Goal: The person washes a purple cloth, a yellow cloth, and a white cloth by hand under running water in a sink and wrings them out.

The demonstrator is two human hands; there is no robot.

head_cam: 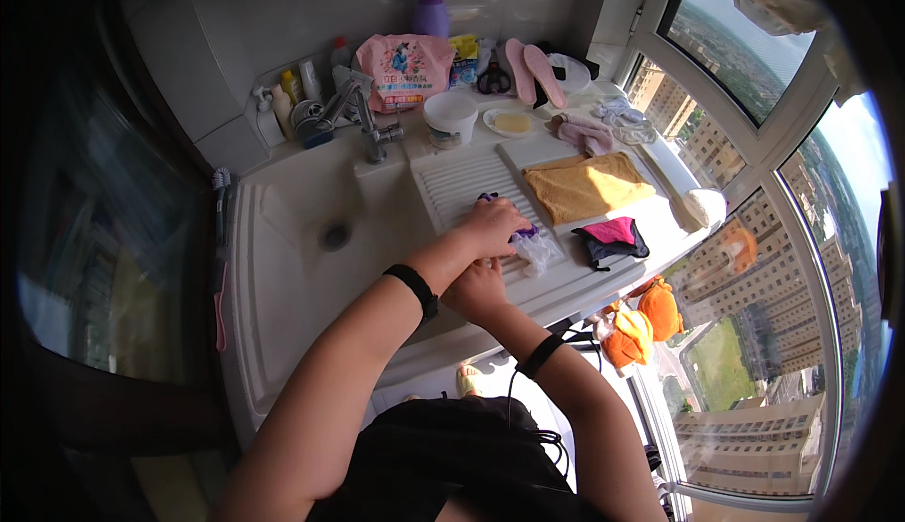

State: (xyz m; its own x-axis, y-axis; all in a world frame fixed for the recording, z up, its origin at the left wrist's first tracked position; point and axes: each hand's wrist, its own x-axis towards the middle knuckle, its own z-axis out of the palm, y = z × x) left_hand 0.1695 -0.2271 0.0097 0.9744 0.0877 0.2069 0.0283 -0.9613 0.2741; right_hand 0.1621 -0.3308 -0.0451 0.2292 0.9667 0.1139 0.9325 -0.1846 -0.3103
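My left hand [497, 227] grips a small purple cloth [527, 232] on the ribbed washboard [459, 182] of the sink. A thin, crumpled white piece of fabric [537, 253] spreads out beside its fingers; whether it is joined to the purple cloth is not clear. Just below, at the near edge of the washboard, is my right hand [477, 288]. Its fingers are bent beneath the left wrist and partly hidden, so what they hold cannot be seen. Each forearm wears a black strap.
Left lies the sink basin [283, 296] under a metal faucet [371, 126]. A white tub [450, 120] and a soap dish [495, 126] stand behind the washboard. Right are a folded yellow cloth [587, 186] and a pink-and-black garment [611, 238]. Windows [749, 324] border the right side.
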